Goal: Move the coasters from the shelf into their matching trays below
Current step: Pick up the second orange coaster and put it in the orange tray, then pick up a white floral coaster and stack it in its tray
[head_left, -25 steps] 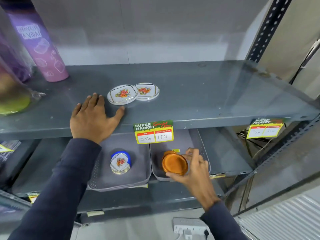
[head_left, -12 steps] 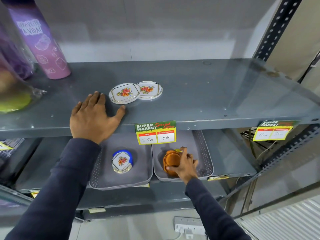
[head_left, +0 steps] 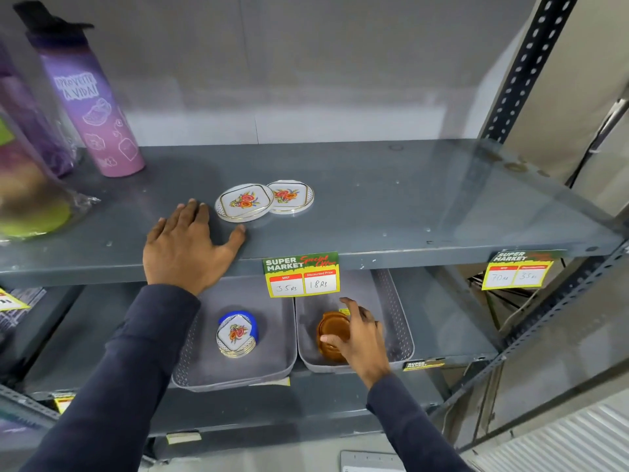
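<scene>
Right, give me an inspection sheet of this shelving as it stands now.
Surface: grey metal upper shelf, dusty, bare on its right side.
Job's things: two floral coasters on the upper shelf, overlapping; floral stack in the left tray; amber stack in the right tray.
Clutter: purple bottle upright at left; price tags on the shelf edge.
Grippers: left hand flat on the shelf; right hand on the amber stack.
Cables: dark cables behind the lower right shelf.
Surroundings: perforated upright, grey wall.
</scene>
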